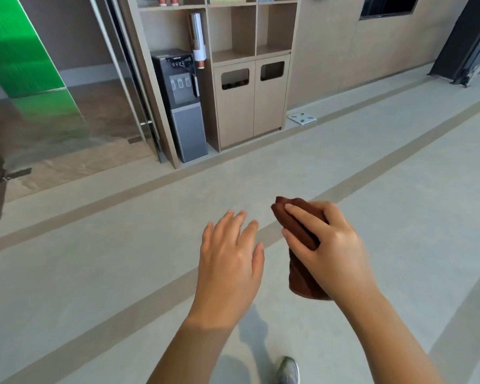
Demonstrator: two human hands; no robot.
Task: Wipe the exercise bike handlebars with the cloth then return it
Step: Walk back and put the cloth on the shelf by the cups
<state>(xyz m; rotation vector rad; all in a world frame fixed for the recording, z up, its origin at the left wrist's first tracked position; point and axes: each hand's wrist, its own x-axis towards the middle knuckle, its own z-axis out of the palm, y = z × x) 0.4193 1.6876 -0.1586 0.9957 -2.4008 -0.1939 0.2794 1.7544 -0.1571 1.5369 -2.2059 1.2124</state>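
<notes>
A dark reddish-brown cloth [302, 275], folded into a thick bundle, is gripped in my right hand [327, 245] in the lower middle of the head view. Fingers wrap over its top and part of it hangs below my palm. My left hand [230, 256] floats just to the left of the cloth, palm down, fingers spread, holding nothing and not touching the cloth. No exercise bike or handlebars are in view.
Ahead stands a wooden shelf unit [250, 101] with two bin openings and a grey water dispenser [182, 103]. A glass door [67, 106] is at the left, a scale [302, 118] lies on the floor, and dark equipment [471, 40] is at far right. My shoe [288, 370] shows below.
</notes>
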